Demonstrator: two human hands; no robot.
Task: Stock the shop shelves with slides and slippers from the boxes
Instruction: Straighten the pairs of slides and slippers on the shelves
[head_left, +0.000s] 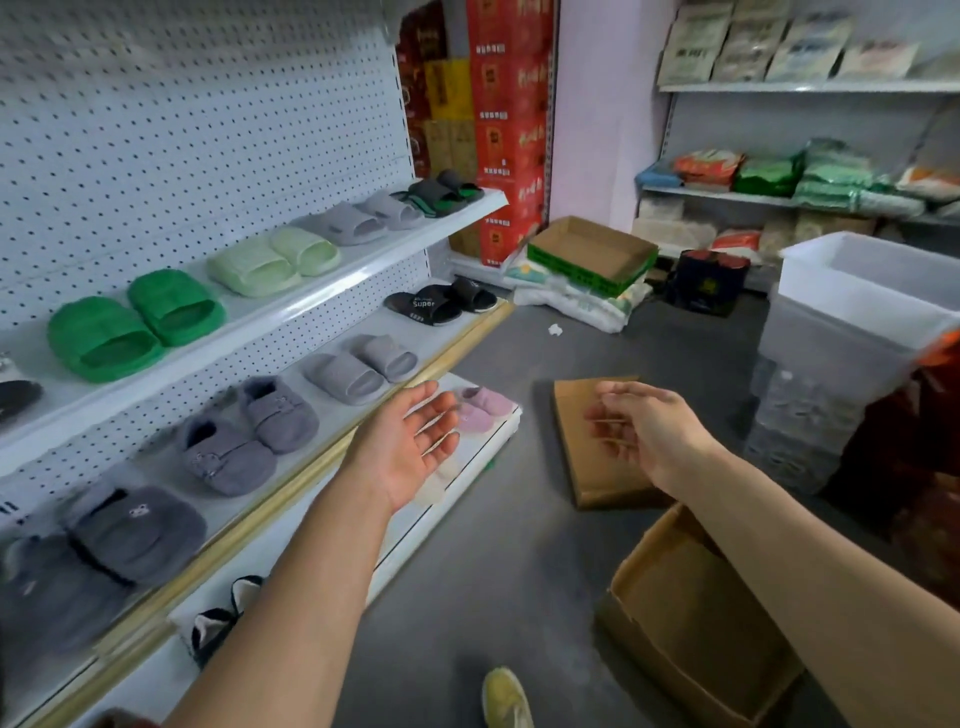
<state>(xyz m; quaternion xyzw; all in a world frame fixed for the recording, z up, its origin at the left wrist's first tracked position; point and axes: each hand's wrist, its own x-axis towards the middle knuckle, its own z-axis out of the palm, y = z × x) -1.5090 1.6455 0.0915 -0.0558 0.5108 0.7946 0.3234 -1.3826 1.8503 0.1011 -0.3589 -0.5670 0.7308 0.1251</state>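
head view: left hand (410, 447) and right hand (644, 431) both loose, grasping nothing

We note both arms extended forward: left hand (410, 441) palm up, fingers straight; right hand (641, 428) loosely curled, empty.

My left hand (410, 441) reaches out palm up with straight fingers, holding nothing, over the pink slippers (480, 408) on the bottom shelf (498, 447). My right hand (644, 431) hangs loosely curled and empty above a flat cardboard box (587, 467) on the floor (509, 545). Green slides (137, 325) sit on the top shelf (363, 260).
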